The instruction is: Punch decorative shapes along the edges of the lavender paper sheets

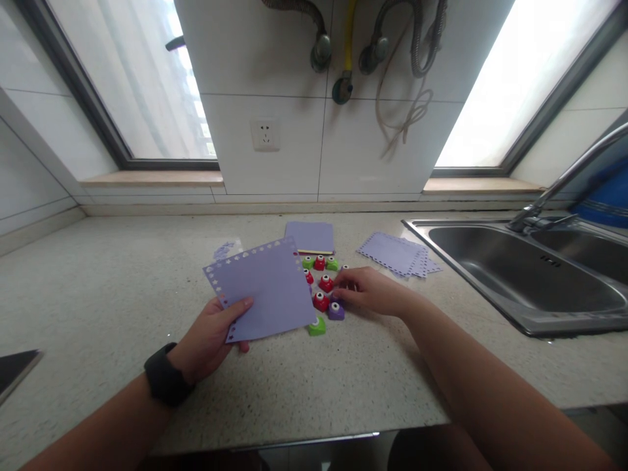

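A purple sheet of paper (pixel 267 288) with small shapes punched along its top and left edges is pinched in my left hand (pixel 209 340), thumb on top. My right hand (pixel 367 291) has its fingers curled at the right side of a cluster of craft punches, closed around a purple one that they mostly hide. Around it stand red punches (pixel 321 301), another purple punch (pixel 336 311) and green punches (pixel 316 326). The held sheet covers the left part of the cluster.
Behind the punches lies a stack of purple paper (pixel 311 237). Several punched sheets (pixel 395 253) lie to the right, beside the steel sink (pixel 415 229) and its faucet (pixel 532 212). Small purple paper cutouts (pixel 224 250) rest at the left. A tiled wall (pixel 275 173) stands behind the counter.
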A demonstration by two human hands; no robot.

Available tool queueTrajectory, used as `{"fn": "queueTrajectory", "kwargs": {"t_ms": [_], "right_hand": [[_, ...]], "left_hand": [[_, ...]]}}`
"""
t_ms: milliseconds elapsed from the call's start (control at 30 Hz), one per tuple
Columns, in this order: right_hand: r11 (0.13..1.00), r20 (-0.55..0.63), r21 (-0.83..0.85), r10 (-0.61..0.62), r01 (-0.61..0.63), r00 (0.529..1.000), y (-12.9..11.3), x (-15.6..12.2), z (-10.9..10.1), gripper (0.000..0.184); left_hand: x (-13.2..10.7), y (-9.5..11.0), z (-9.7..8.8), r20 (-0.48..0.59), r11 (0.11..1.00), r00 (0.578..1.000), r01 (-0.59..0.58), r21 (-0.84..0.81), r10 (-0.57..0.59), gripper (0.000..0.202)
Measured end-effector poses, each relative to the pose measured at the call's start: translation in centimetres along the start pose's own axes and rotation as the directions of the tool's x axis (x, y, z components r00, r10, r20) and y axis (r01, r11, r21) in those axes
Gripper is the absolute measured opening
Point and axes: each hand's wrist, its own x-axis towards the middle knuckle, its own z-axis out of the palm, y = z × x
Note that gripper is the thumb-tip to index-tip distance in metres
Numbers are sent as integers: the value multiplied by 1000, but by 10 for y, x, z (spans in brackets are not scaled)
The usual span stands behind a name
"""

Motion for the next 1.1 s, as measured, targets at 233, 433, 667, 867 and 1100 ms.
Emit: {"fn": "queueTrajectory", "kwargs": {"t_ms": [233, 433, 667, 867, 1100], "right_hand": [[1000, -105, -19, -18, 16, 994, 3, -1, -2, 18], [995, -169, -68, -90, 79, 982, 6, 0, -2, 15], [992, -344, -124, -60, 18, 937, 18, 3, 3, 16], [998, -577, -40, 9, -39, 816, 19, 3, -1, 15], [997, -648, 31, 70, -66, 759, 22, 6, 0, 17]], "left_hand": [[-2, 1, 1, -12, 1000, 1000, 9, 7, -9, 24], [1, -1, -2, -3, 1000, 1000, 4, 11, -4, 25], [3, -5, -4, -12, 1000, 1000, -6, -3, 6, 27], [2, -6, -6, -67, 998, 997, -42, -40, 39, 16], [2, -6, -4, -114, 993, 992, -73, -92, 63, 10]]}}
